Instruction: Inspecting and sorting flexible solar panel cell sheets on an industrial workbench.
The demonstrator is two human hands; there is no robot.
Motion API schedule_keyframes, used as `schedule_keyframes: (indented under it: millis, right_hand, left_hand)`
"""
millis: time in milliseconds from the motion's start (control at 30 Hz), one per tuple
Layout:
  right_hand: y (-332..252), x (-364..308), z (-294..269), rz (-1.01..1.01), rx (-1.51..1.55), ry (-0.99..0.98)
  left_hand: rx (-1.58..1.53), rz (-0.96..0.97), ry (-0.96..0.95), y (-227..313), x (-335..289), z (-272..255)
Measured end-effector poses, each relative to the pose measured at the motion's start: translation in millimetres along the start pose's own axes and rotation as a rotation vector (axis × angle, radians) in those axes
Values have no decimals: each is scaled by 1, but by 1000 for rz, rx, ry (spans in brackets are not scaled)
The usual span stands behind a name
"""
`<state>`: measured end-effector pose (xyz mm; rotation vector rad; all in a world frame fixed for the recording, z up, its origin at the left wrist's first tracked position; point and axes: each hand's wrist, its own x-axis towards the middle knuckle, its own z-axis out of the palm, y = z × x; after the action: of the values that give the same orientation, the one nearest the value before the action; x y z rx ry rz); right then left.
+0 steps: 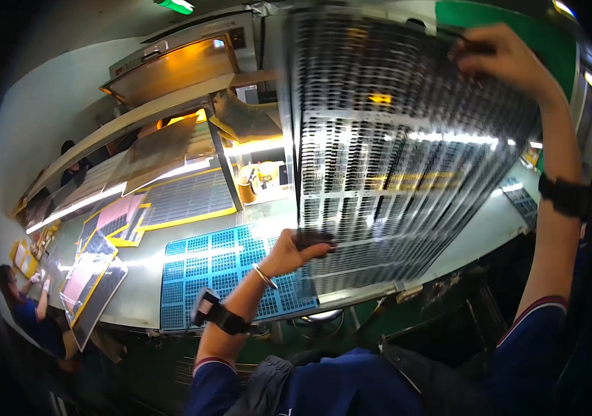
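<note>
Raised in front of me is a large dark see-through film sheet (379,173) printed with a dense grid pattern, blurred by motion. My left hand (289,253) is closed on its lower left edge, the thumb lying across the front. Higher up, my right hand (497,59) pinches the top edge near the right corner; its fingertips are partly smeared. Below my left forearm a blue panel (192,277) with a grid of small cells lies flat on the table. The sheet hides part of the table behind it.
The long pale table (136,298) runs left, where yellow-edged dark sheets (192,197) and a tilted stack of films (95,284) lie. A seated person (32,312) works at the far left. A lit shelf (108,132) stands behind, with a brown cup (247,187) beside it.
</note>
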<state>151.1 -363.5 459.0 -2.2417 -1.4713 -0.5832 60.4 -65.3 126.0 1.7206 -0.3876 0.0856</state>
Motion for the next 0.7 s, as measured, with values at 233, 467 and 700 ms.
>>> schedule_keyframes:
  millis: [233,467,700]
  right_hand:
    - [-77,59,35,-427,-535,263]
    - [-102,98,95,-559,-555,395]
    - [-107,96,88,-556,-591,432]
  left_hand:
    - [-700,61,183,-4,4,92]
    - [-891,81,332,9,-10,105]
    - [-931,84,337,28,-13,128]
